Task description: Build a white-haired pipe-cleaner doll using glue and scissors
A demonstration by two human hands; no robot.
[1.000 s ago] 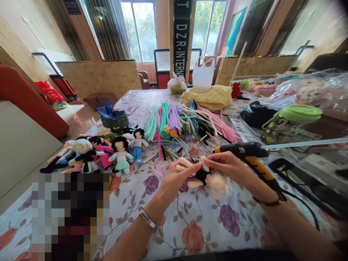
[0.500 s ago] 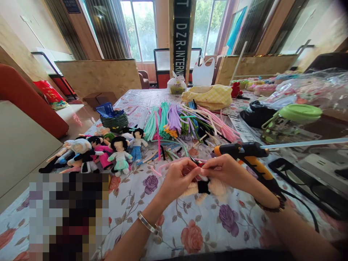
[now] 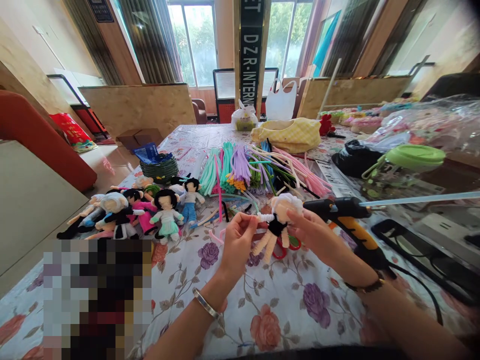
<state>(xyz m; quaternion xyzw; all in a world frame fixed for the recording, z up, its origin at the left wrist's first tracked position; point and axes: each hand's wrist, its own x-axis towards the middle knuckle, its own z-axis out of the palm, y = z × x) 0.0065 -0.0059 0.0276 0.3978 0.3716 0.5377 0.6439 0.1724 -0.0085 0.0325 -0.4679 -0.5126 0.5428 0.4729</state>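
Observation:
A small fuzzy doll with white hair, a black top and beige limbs is held upright above the table, its legs pointing down to the left. My right hand is closed around its head and side. With thumb and finger, my left hand pinches the end of the doll's white-sleeved arm. Just behind and below the doll lie scissors with red and green showing on the handles, partly hidden. Right of my right hand rests a black and orange glue gun with a long clear glue stick.
Several finished dolls lie at the left, near a stack of green baskets. Bundles of coloured pipe cleaners spread across the middle. A green-lidded jar and a black tray are at the right. A yellow checked pouch lies behind.
The doll has been raised and turned upright, head now at the top. My left hand has shifted left along its arm, and the scissors have come into view below.

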